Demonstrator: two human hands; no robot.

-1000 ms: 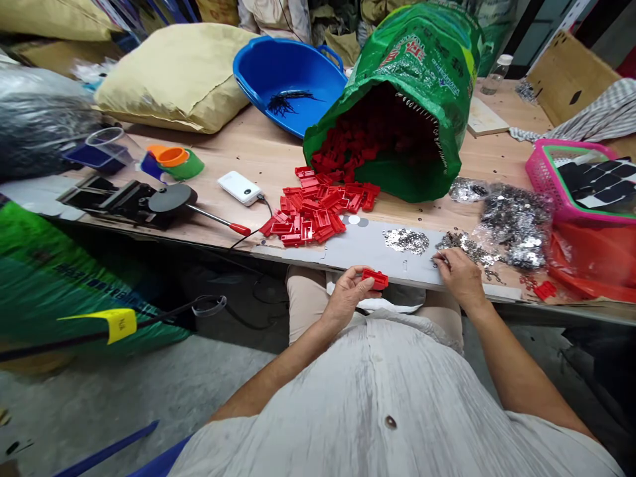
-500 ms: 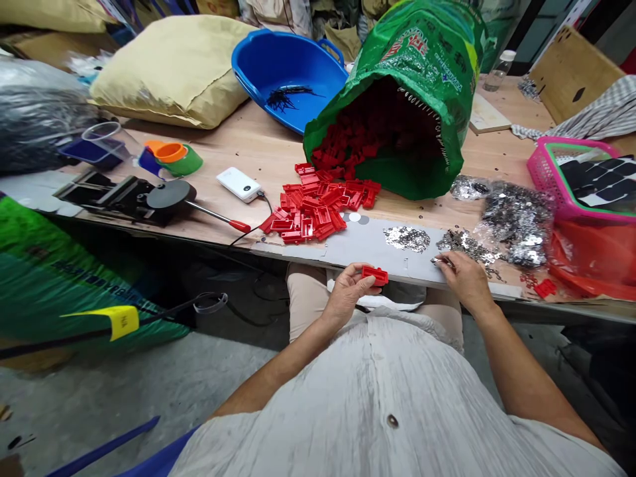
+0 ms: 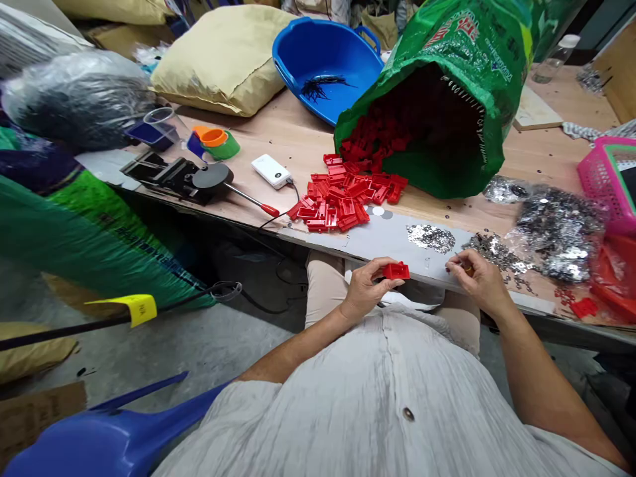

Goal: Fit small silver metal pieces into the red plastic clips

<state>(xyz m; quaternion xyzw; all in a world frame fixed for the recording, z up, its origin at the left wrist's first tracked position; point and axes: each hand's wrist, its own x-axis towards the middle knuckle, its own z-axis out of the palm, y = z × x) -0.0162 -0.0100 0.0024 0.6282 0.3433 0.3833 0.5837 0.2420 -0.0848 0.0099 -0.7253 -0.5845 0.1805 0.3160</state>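
Note:
My left hand (image 3: 365,291) is closed on a small red plastic part (image 3: 396,270), held just off the table's near edge above my lap. My right hand (image 3: 477,281) rests on the grey card (image 3: 368,242) at the table edge, its fingertips pinched on a tiny metal piece I can barely make out. Just beyond it lies a small heap of shiny metal pieces (image 3: 430,237). A pile of red plastic parts (image 3: 342,195) spills from a green sack (image 3: 447,93) lying on its side.
A blue basin (image 3: 322,56), a tan cushion (image 3: 223,59), a white power bank (image 3: 271,171), a black hand tool with a red-tipped lever (image 3: 199,179), bags of metal pieces (image 3: 556,225) and a pink basket (image 3: 606,179) sit on the wooden table. A blue chair (image 3: 114,437) stands at lower left.
The view has shifted left and down. My left hand keeps the red part. My right hand stays at the metal pieces, drawn slightly nearer to me.

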